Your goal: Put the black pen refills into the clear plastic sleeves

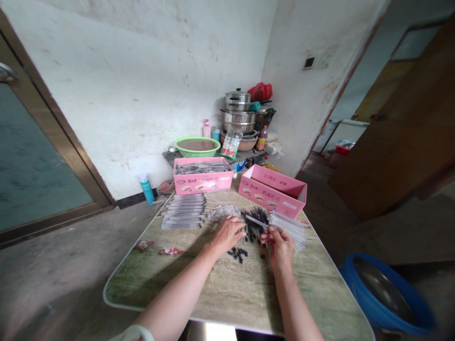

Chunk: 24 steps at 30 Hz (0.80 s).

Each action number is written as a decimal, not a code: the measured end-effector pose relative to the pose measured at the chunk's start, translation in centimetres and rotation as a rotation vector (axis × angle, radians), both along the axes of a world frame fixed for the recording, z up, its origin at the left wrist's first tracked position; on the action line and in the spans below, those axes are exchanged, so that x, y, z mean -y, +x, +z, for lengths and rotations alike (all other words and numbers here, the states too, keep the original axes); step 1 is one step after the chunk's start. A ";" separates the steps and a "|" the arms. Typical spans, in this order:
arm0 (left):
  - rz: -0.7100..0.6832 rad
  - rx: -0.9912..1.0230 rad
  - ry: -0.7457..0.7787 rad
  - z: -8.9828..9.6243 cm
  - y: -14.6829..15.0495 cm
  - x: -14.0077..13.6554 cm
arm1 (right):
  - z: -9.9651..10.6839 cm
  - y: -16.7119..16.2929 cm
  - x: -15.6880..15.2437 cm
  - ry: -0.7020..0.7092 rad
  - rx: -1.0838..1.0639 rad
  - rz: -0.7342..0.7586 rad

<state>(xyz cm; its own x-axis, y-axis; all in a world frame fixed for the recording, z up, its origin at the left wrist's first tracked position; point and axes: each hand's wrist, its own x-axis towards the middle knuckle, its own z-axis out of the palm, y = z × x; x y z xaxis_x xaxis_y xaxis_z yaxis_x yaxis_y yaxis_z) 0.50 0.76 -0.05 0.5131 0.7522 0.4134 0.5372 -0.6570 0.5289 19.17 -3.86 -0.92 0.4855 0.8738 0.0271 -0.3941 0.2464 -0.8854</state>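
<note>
My right hand [282, 244] pinches a slim translucent tube [258, 221] that looks like a pen barrel, its free end pointing left. My left hand [228, 233] is bent over the table, thumb and fingertips drawn close together; whatever they hold is too small to make out. Between the hands lies a heap of thin black pieces [256, 219]. Small black caps [238, 254] are scattered nearer me. Behind my left hand sits a pile of small clear parts [223, 211]. Clear tubes [289, 229] lie bundled beside my right hand. Dark-tipped tubes [183, 211] are lined up at left.
A pink box [203, 183] full of tubes stands at the table's back left, another pink box [272, 196] at back right. Behind are a green basin [197, 148] and stacked pots [238, 116]. A blue tub [386, 293] is on the floor at right.
</note>
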 end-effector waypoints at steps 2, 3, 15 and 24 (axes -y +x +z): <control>-0.016 -0.107 0.024 0.2 0.5 0.3 | -0.1 0.0 0.0 -0.002 0.001 0.006; -0.012 -0.134 0.019 0.2 0.6 0.4 | -0.1 0.0 0.0 -0.001 0.001 0.006; 0.020 0.776 -0.566 -0.7 -0.7 -1.4 | 0.2 0.2 0.2 0.045 -0.075 0.049; -0.043 1.189 -0.936 1.0 -1.5 -0.8 | 1.1 -0.4 0.7 -0.030 -0.048 0.374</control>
